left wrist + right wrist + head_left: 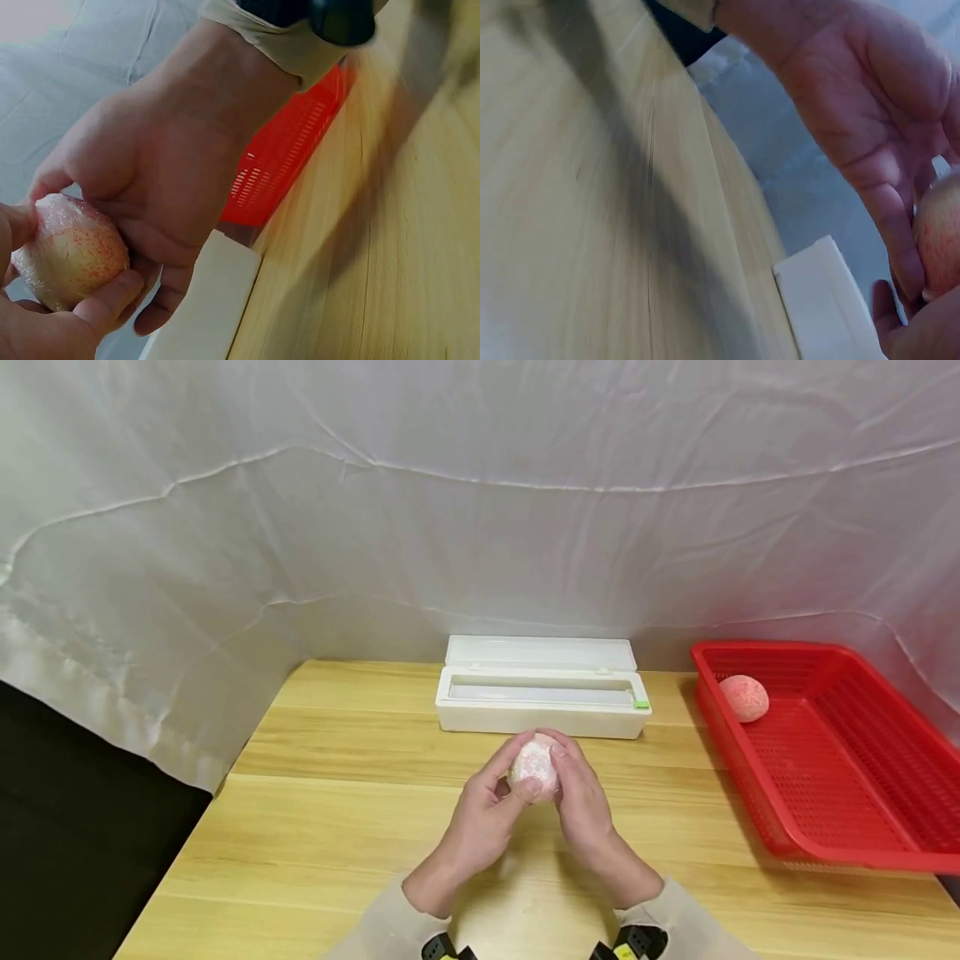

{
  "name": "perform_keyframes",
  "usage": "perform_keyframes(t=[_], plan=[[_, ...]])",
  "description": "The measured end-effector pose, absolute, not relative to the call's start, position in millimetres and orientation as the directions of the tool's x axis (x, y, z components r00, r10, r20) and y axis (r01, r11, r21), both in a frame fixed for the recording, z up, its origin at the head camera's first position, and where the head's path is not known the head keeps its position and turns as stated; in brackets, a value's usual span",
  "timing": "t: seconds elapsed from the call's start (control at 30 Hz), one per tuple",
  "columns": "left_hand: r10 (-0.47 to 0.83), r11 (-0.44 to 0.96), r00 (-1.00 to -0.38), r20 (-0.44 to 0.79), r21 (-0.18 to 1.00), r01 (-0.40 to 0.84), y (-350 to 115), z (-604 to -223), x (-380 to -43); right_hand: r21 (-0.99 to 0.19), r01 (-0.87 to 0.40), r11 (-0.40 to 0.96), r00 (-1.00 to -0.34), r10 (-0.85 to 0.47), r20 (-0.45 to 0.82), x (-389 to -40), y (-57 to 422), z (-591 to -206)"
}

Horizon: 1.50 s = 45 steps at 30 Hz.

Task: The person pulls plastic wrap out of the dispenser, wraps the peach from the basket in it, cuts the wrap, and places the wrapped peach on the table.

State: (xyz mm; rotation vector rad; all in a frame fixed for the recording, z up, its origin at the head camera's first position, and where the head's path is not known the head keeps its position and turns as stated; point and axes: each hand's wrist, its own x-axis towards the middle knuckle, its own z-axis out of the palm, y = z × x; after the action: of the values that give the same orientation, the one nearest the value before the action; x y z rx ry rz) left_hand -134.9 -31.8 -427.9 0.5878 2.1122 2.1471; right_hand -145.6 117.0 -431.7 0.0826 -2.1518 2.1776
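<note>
- Left hand: fingers curled round the fruit on its left and far side, thumb laid across its near face. Underside of the hold not visible.
- Fruit: between the two hands, seemingly raised off the counter. Surface shiny and crinkled, consistent with film. Being round, it would likely roll if set down, which may account for the two-sided hold.
- Box: white, beyond the hands, long side toward the person, lid tipped back. So placed, its slot is presumably within reach of either hand.
- Right hand: fingers bent about the fruit's right and far side, thumb on its upper right. Pressure here probably balances the left hand and holds film against the surface.
- Second fruit: in the red basket, by its left wall. The sides would check rolling. Whether film covers it cannot be told.
</note>
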Motion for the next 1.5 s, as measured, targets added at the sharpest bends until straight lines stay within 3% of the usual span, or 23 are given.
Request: perform_keyframes(t=[0.37,0.6,0.9,1.1,1.27,1.5], plan=[[0.310,-0.101,-0.903,0.297,0.955,0.279,-27.3,-427.1,-132.5,-0.975,-0.095,-0.200,-0.993,0.084,0.080,-142.9,112.8,-427.0],[0.321,-0.114,-0.899,0.296,0.955,0.274,-29.0,-429.0,-131.2,-0.925,-0.039,-0.377,-0.999,0.045,0.024,-144.3,113.5,-424.0],[0.347,-0.072,-0.885,0.309,0.950,0.304,-31.9,-426.4,-131.1,-0.925,-0.068,-0.373,-0.996,-0.024,0.083,-139.8,116.2,-421.1],[0.386,-0.029,-0.890,0.244,0.967,0.253,-38.2,-423.3,-131.1,-0.969,-0.086,-0.232,-0.994,-0.043,0.098,-140.4,119.1,-417.6],[0.409,0.084,-0.877,0.251,0.947,0.310,-38.9,-420.6,-131.7,-0.991,-0.060,-0.116,-0.998,-0.017,0.062,-141.6,121.1,-417.6],[0.379,0.218,-0.865,0.329,0.877,0.429,-34.9,-423.0,-131.0,-0.992,0.003,-0.129,-1.000,0.023,-0.006,-143.4,121.4,-416.9]])
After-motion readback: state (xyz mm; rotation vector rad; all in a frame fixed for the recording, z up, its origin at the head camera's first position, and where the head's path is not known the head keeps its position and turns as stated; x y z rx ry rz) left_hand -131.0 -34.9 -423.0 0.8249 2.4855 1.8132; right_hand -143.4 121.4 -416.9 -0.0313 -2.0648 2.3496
